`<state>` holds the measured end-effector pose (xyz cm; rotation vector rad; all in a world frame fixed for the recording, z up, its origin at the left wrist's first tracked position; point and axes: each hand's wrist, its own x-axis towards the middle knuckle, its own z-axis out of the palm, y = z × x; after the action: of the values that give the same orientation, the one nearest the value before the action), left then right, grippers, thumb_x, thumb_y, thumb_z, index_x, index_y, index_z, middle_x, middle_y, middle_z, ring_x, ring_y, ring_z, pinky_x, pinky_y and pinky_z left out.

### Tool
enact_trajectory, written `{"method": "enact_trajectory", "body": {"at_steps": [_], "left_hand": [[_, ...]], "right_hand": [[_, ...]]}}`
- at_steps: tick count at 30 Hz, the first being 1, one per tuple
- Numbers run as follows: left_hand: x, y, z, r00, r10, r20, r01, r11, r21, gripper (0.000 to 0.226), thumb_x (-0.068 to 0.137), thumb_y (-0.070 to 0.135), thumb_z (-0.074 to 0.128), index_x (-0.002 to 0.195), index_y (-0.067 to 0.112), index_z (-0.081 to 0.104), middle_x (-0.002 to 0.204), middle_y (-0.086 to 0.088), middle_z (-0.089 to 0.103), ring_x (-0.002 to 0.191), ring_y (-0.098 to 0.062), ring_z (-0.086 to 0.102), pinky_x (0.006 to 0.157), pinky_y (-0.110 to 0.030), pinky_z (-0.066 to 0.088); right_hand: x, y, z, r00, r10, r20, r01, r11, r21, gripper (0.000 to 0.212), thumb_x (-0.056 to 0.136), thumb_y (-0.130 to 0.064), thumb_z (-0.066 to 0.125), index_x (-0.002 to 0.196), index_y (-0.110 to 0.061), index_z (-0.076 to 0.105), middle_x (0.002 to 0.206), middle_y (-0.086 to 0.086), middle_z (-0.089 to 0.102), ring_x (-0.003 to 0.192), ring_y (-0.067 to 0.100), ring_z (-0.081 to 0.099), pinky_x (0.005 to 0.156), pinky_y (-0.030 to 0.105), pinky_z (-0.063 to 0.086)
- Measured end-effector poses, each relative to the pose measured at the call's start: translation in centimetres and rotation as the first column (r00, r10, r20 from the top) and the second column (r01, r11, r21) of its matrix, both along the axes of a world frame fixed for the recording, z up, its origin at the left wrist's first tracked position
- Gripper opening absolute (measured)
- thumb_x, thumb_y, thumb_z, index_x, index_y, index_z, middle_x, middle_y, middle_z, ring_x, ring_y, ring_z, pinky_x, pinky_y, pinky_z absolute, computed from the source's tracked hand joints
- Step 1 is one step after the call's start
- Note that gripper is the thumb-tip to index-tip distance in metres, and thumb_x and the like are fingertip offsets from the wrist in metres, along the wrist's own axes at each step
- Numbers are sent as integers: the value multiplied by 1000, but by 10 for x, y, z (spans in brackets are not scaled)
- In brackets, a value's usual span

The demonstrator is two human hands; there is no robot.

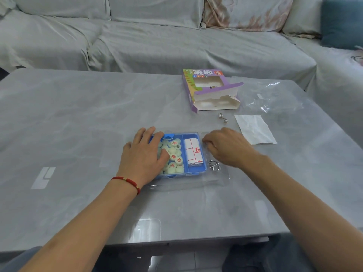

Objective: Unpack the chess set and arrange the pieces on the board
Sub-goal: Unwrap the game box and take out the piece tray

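Case: a shallow blue plastic case [196, 170] with a clear lid lies flat on the grey marble-look bench [78, 114], near its middle.
Pieces: round pale-green chess discs with red characters [175, 154] fill the case's left compartment.
Board: a folded white paper board with red lines [193, 152] sits in the case's right compartment.
Left hand [146, 154]: grip released, fingers straight and spread, palm pressing on the left part of the case over the discs; a red cord bracelet [127, 181] circles the wrist.
Right hand [227, 147]: grip clenched, fingertips curled at the case's right edge on clear film [196, 183]; whether they pinch film or lid, I cannot tell.
Metal ring puzzle [213, 165]: just right of the case.
Second wire puzzle [223, 118]: beyond the case.
Purple cardboard box [212, 91]: open, well beyond the case.
White paper sheet [255, 129]: right of the case.
Crumpled clear wrapper [275, 99]: beyond that sheet.
Grey-covered sofa [157, 40]: behind the bench.
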<state>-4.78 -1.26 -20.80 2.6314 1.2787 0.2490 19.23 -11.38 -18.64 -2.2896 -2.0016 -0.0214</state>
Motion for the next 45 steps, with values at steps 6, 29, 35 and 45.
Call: {"method": "enact_trajectory", "body": {"at_steps": [6, 29, 35, 45], "left_hand": [[-1, -3, -1, 1000, 16, 7, -16, 1000, 13, 52, 98, 47, 42, 146, 29, 34, 160, 6, 25, 149, -18, 18, 109, -50, 37], [2, -1, -4, 1000, 16, 19, -15, 1000, -14, 55, 99, 48, 43, 149, 29, 30, 163, 5, 20, 151, -18, 13, 111, -50, 39], [2, -1, -3, 1000, 9, 22, -8, 1000, -9, 55, 99, 47, 44, 149, 27, 31, 162, 4, 22, 150, -19, 14, 109, -50, 41], [-1, 2, -2, 998, -19, 59, 19, 1000, 6, 52, 96, 43, 48, 144, 24, 39, 158, 2, 30, 147, -21, 23, 107, -50, 42]], "right_hand": [[-5, -12, 3, 999, 41, 13, -39, 997, -73, 41, 100, -36, 36, 110, -20, 72, 104, -6, 72, 94, 16, 47, 78, 33, 45], [55, 74, -12, 963, -211, -166, 243, 947, 208, 14, 85, -14, 70, 97, -18, 75, 114, 4, 69, 109, 27, 59, 90, 39, 50], [69, 41, -22, 995, -24, -99, 25, 1000, 10, 38, 106, -21, 40, 142, -21, 54, 139, 2, 56, 126, 25, 48, 102, 41, 42], [32, -20, 6, 884, -148, -444, 297, 911, 287, 22, 94, -15, 60, 108, -24, 75, 112, -9, 73, 105, 7, 63, 94, 19, 43]]}}
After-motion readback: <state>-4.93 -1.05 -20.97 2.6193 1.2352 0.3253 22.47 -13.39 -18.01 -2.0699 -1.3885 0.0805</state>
